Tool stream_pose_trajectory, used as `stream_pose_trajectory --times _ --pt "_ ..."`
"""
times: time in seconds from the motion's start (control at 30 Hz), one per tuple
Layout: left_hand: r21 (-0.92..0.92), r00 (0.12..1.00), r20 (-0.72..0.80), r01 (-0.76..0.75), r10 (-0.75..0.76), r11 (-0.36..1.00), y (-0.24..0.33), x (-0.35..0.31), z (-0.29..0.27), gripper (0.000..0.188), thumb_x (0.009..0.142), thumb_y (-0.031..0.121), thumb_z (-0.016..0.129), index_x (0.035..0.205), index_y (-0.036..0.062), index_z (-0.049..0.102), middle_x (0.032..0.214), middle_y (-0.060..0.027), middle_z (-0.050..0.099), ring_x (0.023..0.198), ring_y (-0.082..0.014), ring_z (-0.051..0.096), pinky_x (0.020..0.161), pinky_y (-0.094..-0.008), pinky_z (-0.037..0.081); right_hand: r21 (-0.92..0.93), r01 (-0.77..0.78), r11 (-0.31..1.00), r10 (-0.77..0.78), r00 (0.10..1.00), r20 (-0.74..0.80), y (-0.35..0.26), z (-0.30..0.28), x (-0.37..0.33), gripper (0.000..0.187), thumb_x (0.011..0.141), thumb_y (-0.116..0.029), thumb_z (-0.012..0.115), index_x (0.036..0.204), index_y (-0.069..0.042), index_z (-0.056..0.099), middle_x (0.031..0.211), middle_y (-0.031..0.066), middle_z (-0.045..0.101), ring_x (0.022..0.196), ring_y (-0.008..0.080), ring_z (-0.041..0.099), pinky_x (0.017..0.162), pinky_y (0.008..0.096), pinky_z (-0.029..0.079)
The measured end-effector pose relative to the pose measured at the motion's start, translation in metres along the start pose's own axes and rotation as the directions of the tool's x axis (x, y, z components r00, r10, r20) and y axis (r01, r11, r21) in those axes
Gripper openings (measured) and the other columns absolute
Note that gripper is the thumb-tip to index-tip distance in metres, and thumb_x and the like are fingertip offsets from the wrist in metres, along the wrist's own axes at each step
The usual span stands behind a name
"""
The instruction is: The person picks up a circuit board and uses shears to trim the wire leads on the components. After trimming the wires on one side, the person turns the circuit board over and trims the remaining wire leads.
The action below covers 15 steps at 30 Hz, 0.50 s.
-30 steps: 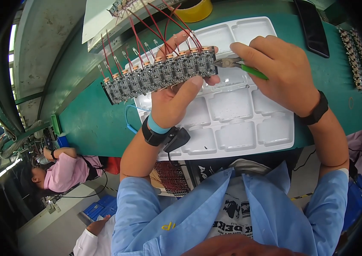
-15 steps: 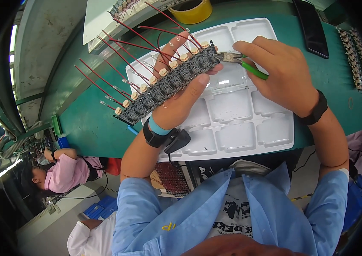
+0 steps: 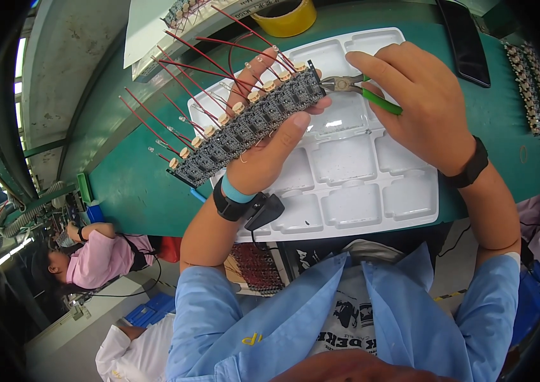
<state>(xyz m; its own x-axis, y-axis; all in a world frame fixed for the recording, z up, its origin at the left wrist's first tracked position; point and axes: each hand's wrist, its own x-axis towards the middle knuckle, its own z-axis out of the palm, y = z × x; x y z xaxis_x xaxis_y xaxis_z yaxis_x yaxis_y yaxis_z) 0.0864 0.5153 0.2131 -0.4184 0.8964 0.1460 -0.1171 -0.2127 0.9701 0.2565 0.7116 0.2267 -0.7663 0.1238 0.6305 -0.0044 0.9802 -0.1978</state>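
My left hand (image 3: 268,149) is closed around a long black circuit board panel (image 3: 244,124), held tilted with its right end higher. Round tan parts line the panel's upper edge, and dark red wires with small clear tips stick up from it. Green-handled cutting pliers (image 3: 346,84) are gripped in my right hand (image 3: 419,105). Their jaws meet the panel's right end; whether they bite on it is too small to tell. Beneath both hands lies a white plastic tray (image 3: 410,213) with moulded compartments.
A yellow tape roll (image 3: 289,19) and a dark phone (image 3: 464,44) lie at the back of the green table (image 3: 136,197). More board strips (image 3: 528,89) rest at the far right. A person in pink (image 3: 101,258) sits at the left. Wired boards (image 3: 254,267) lie below the tray.
The circuit board panel has shifted slightly and its wires sway a little to a new angle. The pliers stay at its right end, with their handles a bit more apart from the panel.
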Motion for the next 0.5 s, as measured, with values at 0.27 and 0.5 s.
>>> stream_pose_trajectory --times 0.27,0.5 --pt "-0.026 0.999 0.001 0.05 -0.05 0.998 0.0026 -0.001 0.0013 0.081 0.098 -0.001 0.069 0.162 0.002 0.019 0.148 -0.0225 0.055 0.127 -0.032 0.07 0.112 -0.0442 0.055 -0.037 0.006 0.999 -0.004 0.999 0.038 0.0008 -0.0001 -0.0015 0.052 0.072 -0.005 0.085 0.121 -0.011 0.069 0.095 0.0033 0.061 0.089 0.0247 0.063 0.074 0.0391 0.051" --pt "0.016 0.997 0.05 0.063 -0.064 0.998 0.0033 0.0011 0.0004 0.079 0.099 0.0 0.067 0.161 0.0011 0.018 0.146 -0.0221 0.058 0.126 -0.0295 0.071 0.111 -0.0429 0.055 -0.02 -0.013 1.0 0.015 0.997 0.081 -0.0001 -0.0032 -0.0025 0.054 0.076 -0.001 0.083 0.128 -0.01 0.072 0.095 0.0058 0.064 0.086 0.0264 0.064 0.074 0.0396 0.051"
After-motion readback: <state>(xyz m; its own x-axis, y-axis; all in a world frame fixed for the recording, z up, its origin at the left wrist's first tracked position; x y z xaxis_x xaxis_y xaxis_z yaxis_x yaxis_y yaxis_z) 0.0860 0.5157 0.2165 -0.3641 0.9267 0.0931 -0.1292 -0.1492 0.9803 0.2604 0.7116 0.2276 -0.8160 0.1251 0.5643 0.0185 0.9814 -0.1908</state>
